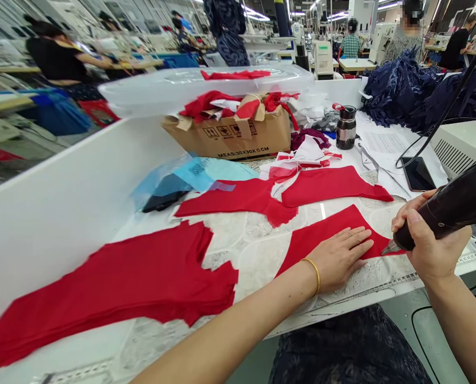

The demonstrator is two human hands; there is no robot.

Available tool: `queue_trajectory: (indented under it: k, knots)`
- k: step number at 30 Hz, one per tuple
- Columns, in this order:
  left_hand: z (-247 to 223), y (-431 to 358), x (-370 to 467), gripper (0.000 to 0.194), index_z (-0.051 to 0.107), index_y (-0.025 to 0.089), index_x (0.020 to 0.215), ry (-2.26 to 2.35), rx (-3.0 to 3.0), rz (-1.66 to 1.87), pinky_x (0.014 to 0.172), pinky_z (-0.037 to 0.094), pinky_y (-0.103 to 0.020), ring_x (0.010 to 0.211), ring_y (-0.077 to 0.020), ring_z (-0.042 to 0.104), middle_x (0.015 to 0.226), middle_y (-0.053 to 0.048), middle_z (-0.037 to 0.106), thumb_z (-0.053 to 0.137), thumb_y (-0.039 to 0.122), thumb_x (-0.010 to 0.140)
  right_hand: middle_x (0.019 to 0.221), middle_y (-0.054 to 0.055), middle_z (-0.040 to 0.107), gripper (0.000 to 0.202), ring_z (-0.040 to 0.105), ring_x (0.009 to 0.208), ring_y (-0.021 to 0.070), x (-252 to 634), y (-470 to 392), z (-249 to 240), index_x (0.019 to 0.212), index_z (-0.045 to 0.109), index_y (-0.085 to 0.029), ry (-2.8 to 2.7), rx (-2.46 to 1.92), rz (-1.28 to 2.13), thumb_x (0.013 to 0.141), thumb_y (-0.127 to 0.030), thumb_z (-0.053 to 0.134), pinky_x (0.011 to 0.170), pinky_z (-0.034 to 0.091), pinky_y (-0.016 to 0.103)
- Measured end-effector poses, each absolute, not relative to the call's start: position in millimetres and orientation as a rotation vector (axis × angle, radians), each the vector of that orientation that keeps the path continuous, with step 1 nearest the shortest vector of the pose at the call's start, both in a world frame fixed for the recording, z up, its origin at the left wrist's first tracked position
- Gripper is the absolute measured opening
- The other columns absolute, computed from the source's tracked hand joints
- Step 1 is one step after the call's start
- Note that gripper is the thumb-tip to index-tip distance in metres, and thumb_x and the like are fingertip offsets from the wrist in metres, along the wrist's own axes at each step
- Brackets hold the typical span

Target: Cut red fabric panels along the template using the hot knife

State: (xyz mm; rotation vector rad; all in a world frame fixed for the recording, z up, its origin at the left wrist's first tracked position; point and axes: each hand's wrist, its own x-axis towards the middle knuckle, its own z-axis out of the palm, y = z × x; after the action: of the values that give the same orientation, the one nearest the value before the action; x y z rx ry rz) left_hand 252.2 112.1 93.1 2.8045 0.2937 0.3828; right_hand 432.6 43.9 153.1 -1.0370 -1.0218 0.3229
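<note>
My left hand (341, 257) lies flat, fingers stretched out, on a red fabric piece (321, 234) near the table's front edge. In my right hand (433, 245) is a black handheld electric cutter (449, 205), its thick body gripped from below. The cutter's pointed metal tip (392, 247) is at the right end of that red piece; whether it touches the cloth I cannot tell. Just behind, another red cut piece (333, 184) and a red piece with a jagged edge (238, 197) are spread out. A stack of red fabric pieces (121, 277) lies at the left.
Behind the cloth stands a cardboard box (230, 136) full of red scraps. A dark bottle (346, 128), a phone (419, 173) and papers (389, 149) are at the back right. Navy fabric (409, 90) is heaped beyond. A white side wall (62, 202) borders the left.
</note>
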Motion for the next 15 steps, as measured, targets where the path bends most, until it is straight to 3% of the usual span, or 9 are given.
queue_trajectory:
  k: [6,15]
  knots:
    - [94,111,251,0.045,0.051,0.011,0.150,0.280,2.811,0.405,0.126,0.039,-0.049,0.155,-0.0280,0.040,0.159,-0.018,0.051,0.043,0.033,0.112,0.069,-0.005,0.062,0.021,0.059,0.056,0.0150,433,43,154,0.102,0.061,-0.026,-1.056,-0.985,0.333,0.089,-0.030,0.076,0.057,0.051,0.032]
    - [90,105,267,0.066,0.049,0.008,0.153,0.162,2.833,0.400,0.128,0.034,-0.050,0.156,-0.0324,0.037,0.159,-0.022,0.049,0.047,0.057,0.109,0.067,-0.005,0.063,0.027,0.060,0.053,0.0150,452,34,163,0.105,0.061,-0.025,-1.039,-1.047,0.207,0.087,-0.037,0.078,0.054,0.051,0.031]
